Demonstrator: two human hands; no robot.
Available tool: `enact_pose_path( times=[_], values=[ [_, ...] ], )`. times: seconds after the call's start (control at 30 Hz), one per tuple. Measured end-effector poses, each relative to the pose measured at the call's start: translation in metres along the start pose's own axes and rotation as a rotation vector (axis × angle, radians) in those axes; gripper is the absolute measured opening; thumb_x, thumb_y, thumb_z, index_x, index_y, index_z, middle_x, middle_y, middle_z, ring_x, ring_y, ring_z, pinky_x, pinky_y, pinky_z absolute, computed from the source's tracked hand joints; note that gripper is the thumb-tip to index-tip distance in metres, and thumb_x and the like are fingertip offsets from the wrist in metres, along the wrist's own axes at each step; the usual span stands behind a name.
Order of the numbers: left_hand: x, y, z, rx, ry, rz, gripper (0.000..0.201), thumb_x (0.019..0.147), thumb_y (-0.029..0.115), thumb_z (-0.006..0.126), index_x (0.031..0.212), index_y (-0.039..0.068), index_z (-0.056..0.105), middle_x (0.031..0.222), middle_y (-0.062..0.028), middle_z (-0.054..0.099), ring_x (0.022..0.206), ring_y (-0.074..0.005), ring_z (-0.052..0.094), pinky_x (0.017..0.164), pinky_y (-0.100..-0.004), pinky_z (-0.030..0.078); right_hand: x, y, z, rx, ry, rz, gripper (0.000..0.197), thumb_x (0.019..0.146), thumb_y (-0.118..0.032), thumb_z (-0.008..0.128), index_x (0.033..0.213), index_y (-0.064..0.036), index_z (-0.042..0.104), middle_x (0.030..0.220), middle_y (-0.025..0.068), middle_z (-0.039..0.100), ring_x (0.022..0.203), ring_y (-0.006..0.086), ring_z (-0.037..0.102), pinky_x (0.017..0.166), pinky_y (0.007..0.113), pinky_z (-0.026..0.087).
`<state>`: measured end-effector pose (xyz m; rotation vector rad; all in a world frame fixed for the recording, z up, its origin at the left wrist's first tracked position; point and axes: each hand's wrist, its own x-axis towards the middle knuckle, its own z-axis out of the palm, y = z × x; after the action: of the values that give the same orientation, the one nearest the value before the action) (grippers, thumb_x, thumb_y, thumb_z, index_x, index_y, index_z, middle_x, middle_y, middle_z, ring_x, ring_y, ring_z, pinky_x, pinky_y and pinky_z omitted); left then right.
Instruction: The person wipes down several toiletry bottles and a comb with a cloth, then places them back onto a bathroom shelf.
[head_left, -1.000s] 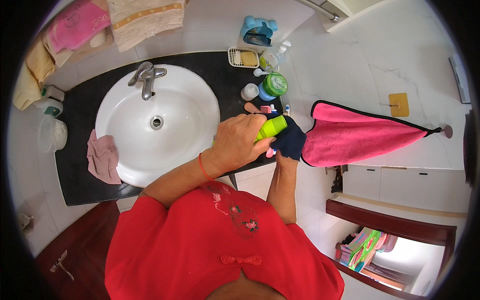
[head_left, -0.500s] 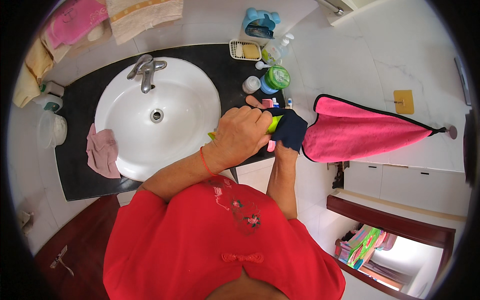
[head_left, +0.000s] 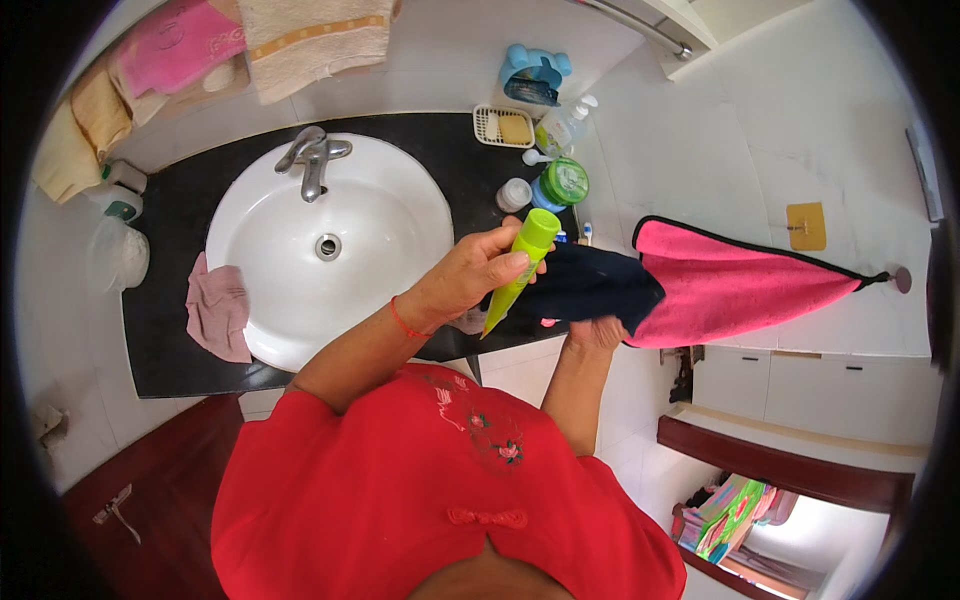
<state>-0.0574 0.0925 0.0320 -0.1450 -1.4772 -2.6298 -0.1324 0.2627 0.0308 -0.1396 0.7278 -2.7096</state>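
My left hand (head_left: 468,278) grips a lime-green squeeze tube (head_left: 515,268), its wide cap end up and its narrow flat end pointing down toward me. A red cord circles that wrist. To the right, my right hand (head_left: 596,332) holds a dark navy cloth (head_left: 590,283), which covers most of its fingers. The cloth stretches between my two hands, partly behind the tube, over the right end of the black counter (head_left: 385,378). Whether my left fingers also touch the cloth is hidden.
A white sink (head_left: 375,300) with a chrome faucet (head_left: 314,165) lies left. Behind the tube stand a white jar (head_left: 514,194), a green-lidded tub (head_left: 566,181), a pump bottle (head_left: 562,128) and a soap dish (head_left: 503,127). A pink towel (head_left: 710,285) hangs right; a mauve cloth (head_left: 217,308) drapes the counter.
The tube has come out from under the cloth and now stands upright in my left hand. The cloth has opened out, and my right hand has moved slightly down. The view has shifted a little.
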Motion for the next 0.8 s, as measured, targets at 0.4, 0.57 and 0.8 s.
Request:
enact_pose_path(
  times=[0.4,0.57,0.8],
  values=[
    [0.019,-0.019,-0.024,-0.776,-0.108,-0.043,0.051,0.098,0.042,0.025,0.116,0.001,0.048,0.096,-0.0157,0.059,0.079,-0.0214,0.058,0.063,-0.0306,0.048,-0.007,-0.012,0.019,-1.138,-0.401,-0.215,0.029,0.073,-0.018,0.065,0.089,0.0071,0.060,0.092,0.0200,0.062,0.082,0.0282,0.061,0.077,0.034,0.046],
    [0.027,-0.016,-0.024,-0.770,-0.114,-0.005,0.051,0.098,0.043,0.024,0.110,0.001,0.052,0.101,-0.0158,0.059,0.086,-0.0229,0.058,0.069,-0.0323,0.049,0.000,0.001,-0.002,-1.120,-0.568,-0.431,0.029,0.072,-0.013,0.063,0.094,0.0062,0.059,0.092,0.0154,0.062,0.083,0.0244,0.061,0.074,0.031,0.047],
    [0.030,-0.027,-0.003,-0.202,0.204,0.166,0.039,0.098,0.031,0.035,0.117,0.000,0.048,0.115,-0.0109,0.056,0.099,-0.0171,0.055,0.089,-0.0280,0.043,-0.008,0.052,0.049,-1.589,-0.397,-0.243,0.034,0.065,-0.008,0.067,0.096,0.0007,0.057,0.091,0.0116,0.059,0.088,0.0224,0.057,0.075,0.030,0.044]
  ],
)
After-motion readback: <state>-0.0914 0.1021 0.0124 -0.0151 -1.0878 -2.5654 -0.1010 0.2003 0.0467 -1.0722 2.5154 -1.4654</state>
